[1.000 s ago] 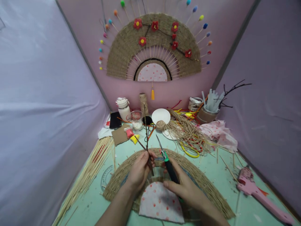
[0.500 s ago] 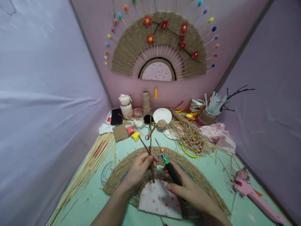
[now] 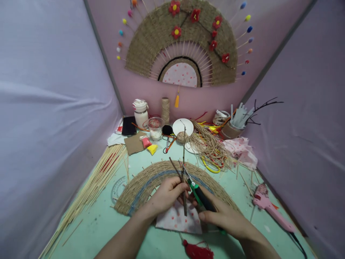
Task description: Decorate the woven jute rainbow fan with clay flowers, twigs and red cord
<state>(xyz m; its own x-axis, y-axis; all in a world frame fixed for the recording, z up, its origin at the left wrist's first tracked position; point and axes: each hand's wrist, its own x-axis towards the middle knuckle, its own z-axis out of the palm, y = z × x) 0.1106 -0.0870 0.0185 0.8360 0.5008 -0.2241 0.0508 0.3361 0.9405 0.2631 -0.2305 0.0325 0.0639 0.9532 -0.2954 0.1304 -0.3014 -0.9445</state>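
My left hand [image 3: 165, 196] is closed on a thin dark forked twig [image 3: 183, 169], held upright over a half-round woven jute fan [image 3: 140, 185] on the green table. My right hand [image 3: 225, 217] grips the black and green handle of small scissors [image 3: 195, 187], whose blades meet the twig just above my left fingers. Beneath both hands lies the fan's pink dotted fabric centre [image 3: 176, 221]. A red tassel [image 3: 198, 250] hangs from the fan at the table's front edge.
A bundle of bamboo sticks [image 3: 99, 180] lies at the left. A pink glue gun [image 3: 269, 207] lies at the right. At the back stand a white bottle [image 3: 140, 113], a glass jar [image 3: 155, 128], a twine spool [image 3: 165, 109], loose jute cord [image 3: 208, 145] and a finished fan on the wall [image 3: 183, 43].
Both hands have shifted slightly right and nearer to me with twig and scissors. The scissor blades have closed in on the twig. The view tipped down, so the red tassel now shows.
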